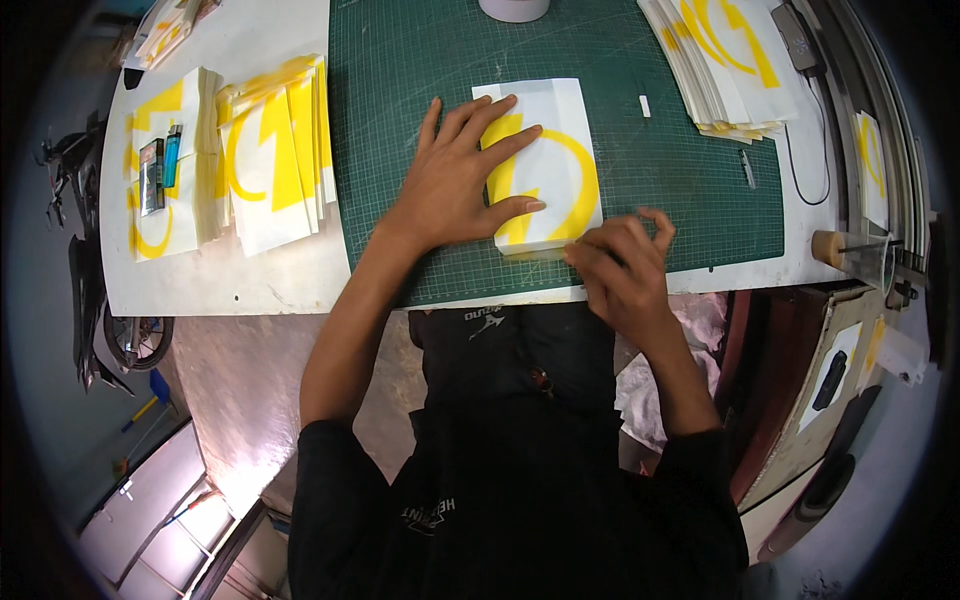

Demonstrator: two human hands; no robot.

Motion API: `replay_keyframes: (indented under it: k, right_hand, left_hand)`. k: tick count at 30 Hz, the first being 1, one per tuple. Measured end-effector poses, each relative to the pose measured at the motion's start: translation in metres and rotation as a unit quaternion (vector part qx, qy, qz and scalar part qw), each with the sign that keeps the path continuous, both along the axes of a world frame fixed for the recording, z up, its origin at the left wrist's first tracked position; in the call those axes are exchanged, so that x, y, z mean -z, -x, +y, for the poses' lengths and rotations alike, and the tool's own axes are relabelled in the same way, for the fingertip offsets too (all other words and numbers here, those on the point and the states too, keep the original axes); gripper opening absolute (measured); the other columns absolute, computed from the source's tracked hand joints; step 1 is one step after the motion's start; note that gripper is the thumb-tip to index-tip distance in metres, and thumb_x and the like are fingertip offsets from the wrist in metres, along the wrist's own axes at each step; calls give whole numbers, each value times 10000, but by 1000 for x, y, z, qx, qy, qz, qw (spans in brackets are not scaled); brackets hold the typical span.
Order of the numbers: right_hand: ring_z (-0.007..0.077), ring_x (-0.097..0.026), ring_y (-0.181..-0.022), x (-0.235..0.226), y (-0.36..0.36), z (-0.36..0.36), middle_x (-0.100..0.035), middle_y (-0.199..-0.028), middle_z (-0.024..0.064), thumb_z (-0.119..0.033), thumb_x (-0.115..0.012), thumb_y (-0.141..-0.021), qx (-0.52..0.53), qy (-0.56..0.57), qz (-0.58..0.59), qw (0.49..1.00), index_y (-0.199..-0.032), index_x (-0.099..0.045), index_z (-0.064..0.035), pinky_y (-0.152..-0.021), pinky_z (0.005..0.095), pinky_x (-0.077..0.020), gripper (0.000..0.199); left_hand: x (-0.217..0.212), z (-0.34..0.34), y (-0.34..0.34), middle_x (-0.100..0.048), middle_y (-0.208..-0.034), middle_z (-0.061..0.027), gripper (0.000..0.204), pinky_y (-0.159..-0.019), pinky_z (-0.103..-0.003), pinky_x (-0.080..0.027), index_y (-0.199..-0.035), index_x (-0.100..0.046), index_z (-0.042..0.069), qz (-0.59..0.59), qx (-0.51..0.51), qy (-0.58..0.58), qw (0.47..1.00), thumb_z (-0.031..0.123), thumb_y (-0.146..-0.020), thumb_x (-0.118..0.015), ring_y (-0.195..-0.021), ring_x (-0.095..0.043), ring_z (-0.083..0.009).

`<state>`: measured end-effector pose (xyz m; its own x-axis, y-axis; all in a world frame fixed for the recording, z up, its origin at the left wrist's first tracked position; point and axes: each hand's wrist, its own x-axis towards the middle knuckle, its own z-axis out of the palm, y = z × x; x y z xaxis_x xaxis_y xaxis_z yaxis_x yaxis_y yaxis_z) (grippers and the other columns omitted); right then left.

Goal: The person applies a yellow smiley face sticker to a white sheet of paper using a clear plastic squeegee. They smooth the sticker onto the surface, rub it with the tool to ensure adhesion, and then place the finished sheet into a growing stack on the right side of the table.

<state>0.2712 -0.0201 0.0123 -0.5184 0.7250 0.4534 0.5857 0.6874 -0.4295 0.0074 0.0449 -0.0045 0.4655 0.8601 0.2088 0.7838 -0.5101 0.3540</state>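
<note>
On the green cutting mat [400,150] lies a flat white piece with yellow print [560,170], which looks like a folded paper bag. My left hand [455,180] is open over its left side, fingers spread and pressing it down, thumb across the lower part. At its lower right corner my right hand [625,265] is closed, thumb and forefinger pinching the bottom edge, where a narrow fold shows. The other fingers of that hand are curled and raised. Part of the print is hidden under my left hand.
Stacks of similar bags lie at the left [275,150] and far right [720,65]. A blue lighter [172,155] and a dark pack [151,177] rest on the left stack. A small blade-like tool [748,170], a white scrap [645,106] and a clear cup [865,262] are at right.
</note>
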Motion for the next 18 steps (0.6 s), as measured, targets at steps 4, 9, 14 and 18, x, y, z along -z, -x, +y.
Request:
replay_keyframes:
  k: [4, 9, 14, 18]
  right_hand:
    - [201, -645, -902, 4, 6, 20, -643, -944, 15, -64, -834, -799, -2, 29, 12, 1000, -1052, -773, -115, -984, 494, -372, 265]
    - [202, -642, -894, 8, 22, 30, -643, -944, 24, -95, -838, -827, -18, 34, 14, 999, -1108, -770, -106, -979, 479, -370, 289]
    - [209, -648, -901, 10, 6, 22, -660, -960, 34, -112, -851, -833, 41, 39, -9, 998, -1125, -767, -82, -942, 453, -368, 305]
    - [221, -651, -895, 14, -40, 19, -691, -1000, 42, -123, -853, -845, 124, 14, -18, 992, -1109, -774, -64, -933, 435, -360, 282]
  left_hand:
    - [4, 1, 1, -444, -1640, -125, 756, -1278, -657, -131, -1499, -619, 288, -7, -6, 6, 1000, 661, -854, -747, -1523, -360, -398]
    - [12, 4, 6, -416, -1665, -115, 818, -1285, -660, -107, -1512, -605, 284, 10, 5, 3, 1000, 718, -830, -725, -1540, -336, -401]
    - [-4, 0, 3, -380, -1683, -134, 1100, -1296, -663, -65, -1534, -575, 262, -1, 16, 43, 999, 887, -644, -740, -1569, -290, -402]
    - [-1, -1, 2, -368, -1686, -141, 1216, -1295, -677, -54, -1546, -555, 259, 21, 14, 35, 999, 928, -551, -755, -1577, -276, -403]
